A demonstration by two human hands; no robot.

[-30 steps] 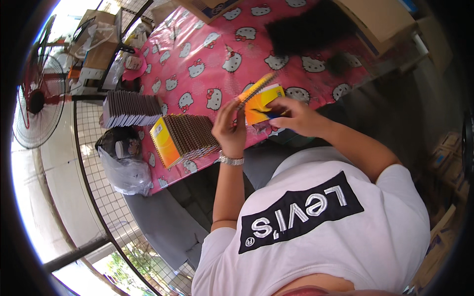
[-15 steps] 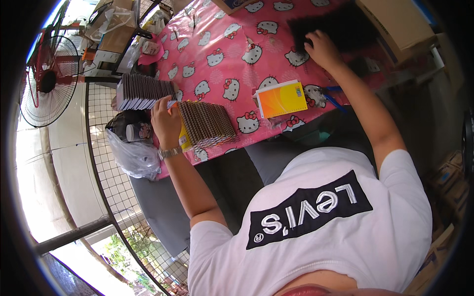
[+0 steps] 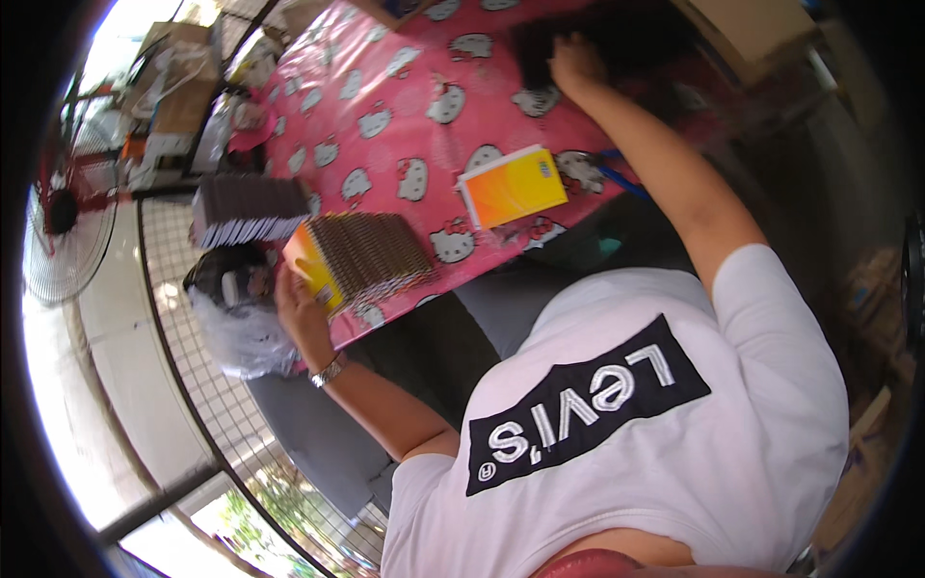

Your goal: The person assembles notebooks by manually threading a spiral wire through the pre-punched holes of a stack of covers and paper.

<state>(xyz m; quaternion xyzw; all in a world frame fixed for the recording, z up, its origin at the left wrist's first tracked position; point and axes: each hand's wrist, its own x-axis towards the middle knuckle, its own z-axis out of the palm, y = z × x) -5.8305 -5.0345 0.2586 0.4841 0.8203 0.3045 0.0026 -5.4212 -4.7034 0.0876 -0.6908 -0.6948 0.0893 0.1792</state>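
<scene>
My left hand is at the left end of a row of spiral-bound notebooks standing on edge. Its fingers are stretched out against the yellow-orange cover of the end notebook, not wrapped round it. Farther off on the right, my right hand lies on a black, fuzzy-looking piece of material, fingers apart and with nothing visible in them. Between the hands, a yellow-orange notebook lies flat, with white edges showing under it. A second row of dark-edged notebooks stands beyond my left hand.
The table has a pink cartoon-print cover. A blue-handled tool lies near its front edge. Cardboard boxes are at the far right. A clear plastic bag hangs at the left corner, near a standing fan.
My left hand has moved down from the top of the notebook row to the end cover's lower side. The right hand stays at the black material. The whole view has shifted slightly.
</scene>
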